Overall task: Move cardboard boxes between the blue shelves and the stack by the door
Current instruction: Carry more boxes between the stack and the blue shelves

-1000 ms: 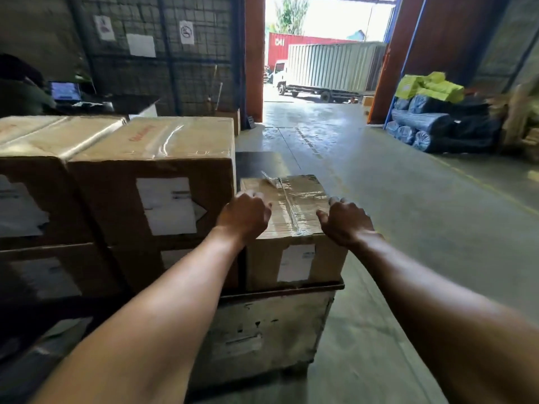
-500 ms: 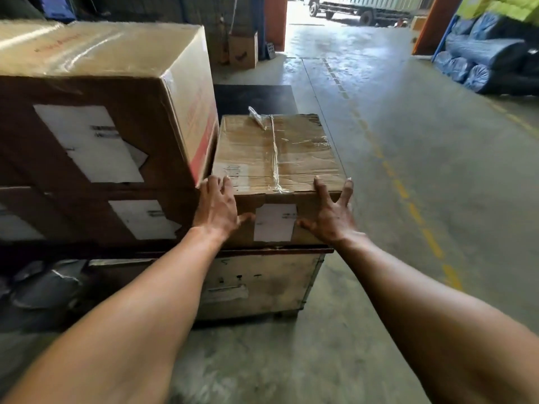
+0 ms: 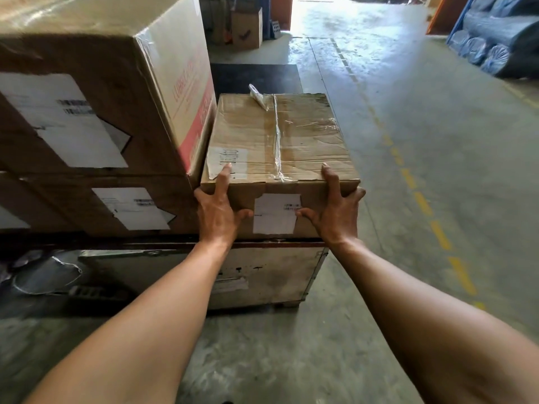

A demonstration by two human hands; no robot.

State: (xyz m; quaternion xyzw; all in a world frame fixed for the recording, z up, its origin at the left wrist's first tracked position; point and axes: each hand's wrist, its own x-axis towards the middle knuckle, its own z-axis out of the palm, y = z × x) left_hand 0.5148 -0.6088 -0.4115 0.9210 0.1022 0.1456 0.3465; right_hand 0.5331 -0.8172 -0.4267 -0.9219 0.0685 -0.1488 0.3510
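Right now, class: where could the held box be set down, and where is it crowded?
Free: concrete floor between the wooden crate and the yellow dashed line. Crowded: left of the small box, where large stacked boxes stand close.

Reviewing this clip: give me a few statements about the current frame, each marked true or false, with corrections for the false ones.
1. The left hand and right hand both grip the small cardboard box at its near corners. True.
2. The small cardboard box sits directly on the floor. False: it rests on a wooden crate.
3. A large cardboard box stands just to its left. True.
4. The small box's top flaps stand open. False: they are closed, with clear tape along the seam.
5. The yellow dashed line runs left of the boxes. False: it runs along the concrete floor to their right.
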